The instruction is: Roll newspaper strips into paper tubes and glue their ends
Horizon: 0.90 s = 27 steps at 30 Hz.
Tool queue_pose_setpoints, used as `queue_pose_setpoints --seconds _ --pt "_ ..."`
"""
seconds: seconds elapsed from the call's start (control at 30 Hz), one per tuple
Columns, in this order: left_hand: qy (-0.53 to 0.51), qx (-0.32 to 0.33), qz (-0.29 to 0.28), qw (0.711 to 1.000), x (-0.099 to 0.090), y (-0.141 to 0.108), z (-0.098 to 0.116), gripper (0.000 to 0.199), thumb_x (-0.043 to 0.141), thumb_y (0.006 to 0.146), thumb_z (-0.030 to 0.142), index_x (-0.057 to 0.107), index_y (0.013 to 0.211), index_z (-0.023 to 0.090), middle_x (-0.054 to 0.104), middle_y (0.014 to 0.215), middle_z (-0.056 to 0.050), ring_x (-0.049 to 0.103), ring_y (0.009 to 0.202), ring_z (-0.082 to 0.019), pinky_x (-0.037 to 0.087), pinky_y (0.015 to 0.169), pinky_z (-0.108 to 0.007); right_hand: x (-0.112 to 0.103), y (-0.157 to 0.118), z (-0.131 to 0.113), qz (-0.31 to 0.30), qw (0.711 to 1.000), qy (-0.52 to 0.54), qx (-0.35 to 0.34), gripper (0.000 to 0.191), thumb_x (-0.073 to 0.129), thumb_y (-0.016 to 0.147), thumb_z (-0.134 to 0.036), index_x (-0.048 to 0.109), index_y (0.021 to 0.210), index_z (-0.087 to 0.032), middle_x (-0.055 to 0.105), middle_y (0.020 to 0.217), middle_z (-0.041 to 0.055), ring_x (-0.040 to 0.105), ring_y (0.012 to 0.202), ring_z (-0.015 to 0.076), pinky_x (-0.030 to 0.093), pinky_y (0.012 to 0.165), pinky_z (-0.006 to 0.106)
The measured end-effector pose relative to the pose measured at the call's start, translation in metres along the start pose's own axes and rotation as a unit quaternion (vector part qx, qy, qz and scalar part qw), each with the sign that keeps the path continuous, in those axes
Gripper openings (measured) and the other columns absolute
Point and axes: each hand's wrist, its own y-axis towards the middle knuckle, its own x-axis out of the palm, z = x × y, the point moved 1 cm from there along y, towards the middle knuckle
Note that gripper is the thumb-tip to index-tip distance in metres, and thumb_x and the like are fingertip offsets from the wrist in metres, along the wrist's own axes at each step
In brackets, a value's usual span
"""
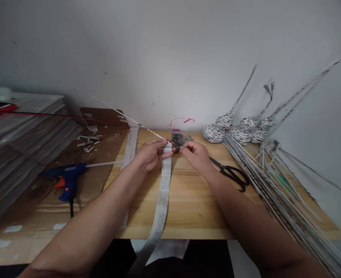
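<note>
A long newspaper strip point(164, 185) runs from my left hand point(153, 152) down over the table's front edge. That hand pinches the strip's upper end between thumb and fingers, the other fingers partly stretched under it. From the same spot a thin rolled paper stick point(127, 117) slants up to the left. Just right of the strip, my right hand point(194, 152) is closed, thumb against fingertips; whatever lies between them is too small to make out. A dark grey crumpled thing point(180, 139) lies behind the fingers. Black-handled scissors point(234, 173) lie beside my right forearm, partly hidden by it.
At left, a blue glue gun point(70, 179) lies on cardboard point(101, 162) near paper scraps point(89, 143) and a newspaper stack point(28, 127). Woven paper balls point(240, 133) and a bundle of paper sticks point(263, 193) occupy the right. A wall point(170, 58) stands behind.
</note>
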Motion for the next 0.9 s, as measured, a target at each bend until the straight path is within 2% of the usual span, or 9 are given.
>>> queue_pose_setpoints --seconds 0.1,0.17,0.27,0.43,0.6,0.67,0.73,0.83,0.9 --pt "0.008 -0.011 -0.01 1.0 0.0 -0.001 -0.001 0.013 0.058 0.088 0.014 0.071 0.09 0.009 0.072 0.089 -0.013 0.072 0.074 -0.019 0.061 0.062 -0.026 -0.008 0.006 0.013 0.079 0.984 -0.144 -0.072 0.032 0.057 0.086 -0.039 0.069 0.106 -0.018 0.066 0.093 0.01 0.057 0.085 0.0237 0.044 0.078 0.036" --pt "0.021 -0.032 -0.033 0.999 0.003 -0.003 -0.004 0.015 0.059 0.087 0.015 0.071 0.093 0.008 0.072 0.087 -0.015 0.072 0.074 -0.02 0.061 0.062 -0.026 -0.009 0.01 0.023 0.063 0.966 -0.236 -0.085 0.046 0.063 0.082 -0.042 0.066 0.12 -0.015 0.065 0.103 0.0159 0.055 0.096 0.0298 0.042 0.086 0.042" --pt "0.045 -0.05 -0.07 0.995 0.008 -0.008 -0.01 0.015 0.063 0.086 0.017 0.072 0.095 0.008 0.073 0.084 -0.015 0.072 0.072 -0.019 0.06 0.06 -0.025 -0.005 0.014 0.036 0.004 0.954 -0.292 -0.069 0.025 0.059 0.086 -0.033 0.075 0.1 -0.02 0.068 0.094 0.0132 0.056 0.092 0.0277 0.041 0.086 0.041" --pt "0.074 -0.068 -0.117 0.988 0.012 -0.012 -0.017 0.015 0.067 0.083 0.019 0.073 0.093 0.01 0.073 0.085 -0.014 0.071 0.075 -0.019 0.059 0.061 -0.025 -0.002 0.015 0.039 0.03 0.978 -0.207 -0.002 0.016 0.065 0.081 -0.035 0.075 0.08 -0.022 0.071 0.079 0.0059 0.061 0.075 0.0215 0.043 0.07 0.033" --pt "0.093 -0.082 -0.147 0.981 0.012 -0.012 -0.021 0.015 0.069 0.082 0.021 0.074 0.091 0.011 0.073 0.095 -0.014 0.072 0.081 -0.021 0.059 0.065 -0.027 -0.008 0.012 0.023 0.07 0.995 -0.04 0.056 0.035 0.071 0.072 -0.052 0.069 0.077 -0.018 0.068 0.068 0.0025 0.059 0.061 0.0166 0.044 0.061 0.029" --pt "0.101 -0.08 -0.159 0.979 0.013 -0.013 -0.021 0.015 0.071 0.08 0.023 0.074 0.089 0.011 0.073 0.093 -0.014 0.072 0.079 -0.02 0.059 0.067 -0.028 -0.013 0.011 0.012 0.033 0.995 0.069 0.058 0.037 0.063 0.08 -0.054 0.07 0.081 -0.018 0.067 0.068 0.0024 0.059 0.061 0.0154 0.046 0.06 0.027" --pt "0.115 -0.075 -0.177 0.975 0.014 -0.015 -0.021 0.019 0.073 0.079 0.027 0.074 0.089 0.011 0.073 0.089 -0.014 0.071 0.078 -0.019 0.058 0.068 -0.028 -0.017 0.009 0.001 -0.065 0.982 0.161 0.072 0.04 0.059 0.083 -0.054 0.073 0.09 -0.018 0.068 0.072 0.0024 0.06 0.063 0.0144 0.048 0.06 0.026" --pt "0.142 -0.067 -0.198 0.967 0.016 -0.019 -0.021 0.024 0.074 0.077 0.033 0.075 0.089 0.011 0.073 0.084 -0.013 0.07 0.077 -0.019 0.057 0.07 -0.028 -0.018 0.004 -0.011 -0.218 0.932 0.268 0.108 0.047 0.055 0.086 -0.058 0.072 0.108 -0.02 0.068 0.073 0.0011 0.057 0.056 0.012 0.046 0.053 0.024" --pt "0.154 -0.061 -0.198 0.966 0.017 -0.02 -0.022 0.024 0.075 0.076 0.033 0.075 0.087 0.012 0.073 0.083 -0.013 0.069 0.077 -0.018 0.056 0.07 -0.028 -0.017 0.0 -0.015 -0.265 0.902 0.315 0.13 0.049 0.057 0.085 -0.057 0.07 0.113 -0.019 0.066 0.069 0.0003 0.053 0.049 0.0104 0.045 0.048 0.023"
